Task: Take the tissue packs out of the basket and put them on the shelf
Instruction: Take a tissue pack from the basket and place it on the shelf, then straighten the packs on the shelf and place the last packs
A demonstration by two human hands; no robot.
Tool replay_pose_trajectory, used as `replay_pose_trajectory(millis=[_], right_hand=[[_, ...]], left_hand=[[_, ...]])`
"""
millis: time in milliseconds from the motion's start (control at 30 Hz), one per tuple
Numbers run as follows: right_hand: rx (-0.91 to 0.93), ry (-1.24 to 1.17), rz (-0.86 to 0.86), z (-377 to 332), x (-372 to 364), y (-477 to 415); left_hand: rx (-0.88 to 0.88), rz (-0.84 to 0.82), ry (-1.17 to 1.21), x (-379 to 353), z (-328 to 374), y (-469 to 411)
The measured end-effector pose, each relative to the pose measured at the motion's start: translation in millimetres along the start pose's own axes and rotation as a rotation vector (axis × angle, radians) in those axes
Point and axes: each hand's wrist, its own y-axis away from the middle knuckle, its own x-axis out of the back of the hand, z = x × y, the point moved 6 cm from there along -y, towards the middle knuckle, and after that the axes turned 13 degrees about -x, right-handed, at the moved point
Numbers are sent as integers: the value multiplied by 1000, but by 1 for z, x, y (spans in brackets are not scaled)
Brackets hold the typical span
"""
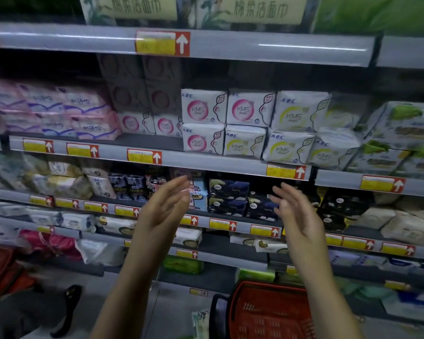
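Both my hands are raised in front of the store shelves, palms facing each other, fingers straight and holding nothing. My left hand [165, 204] is at the centre, my right hand [295, 211] a little to its right. Below them a red plastic basket [267, 311] with a black handle stands on the floor at the bottom centre. A pale green-printed pack [201, 324] shows just left of the basket; whether it is inside I cannot tell. White KMS packs [250, 126] are stacked on the middle shelf [206, 161] above my hands.
Several grey shelves with yellow and red price tags run across the view, packed with pink packs [59, 111] at left, dark packs [230, 196] behind my hands and green ones [402, 133] at right. A dark shoe [69, 307] and a red object [0, 267] sit at lower left.
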Motion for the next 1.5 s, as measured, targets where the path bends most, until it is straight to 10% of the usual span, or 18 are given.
replay_pose_trajectory(millis=[300, 767, 1067, 1500], right_hand=[[-160, 110, -68, 68, -48, -38], [-574, 244, -82, 400, -134, -2], [-630, 438, -535, 598, -219, 98], [-1078, 919, -413, 837, -244, 149]], left_hand=[[172, 157, 64, 23, -92, 20], [583, 289, 10, 62, -369, 184], [831, 367, 32, 37, -535, 319], [1020, 548, 72, 29, -670, 443]])
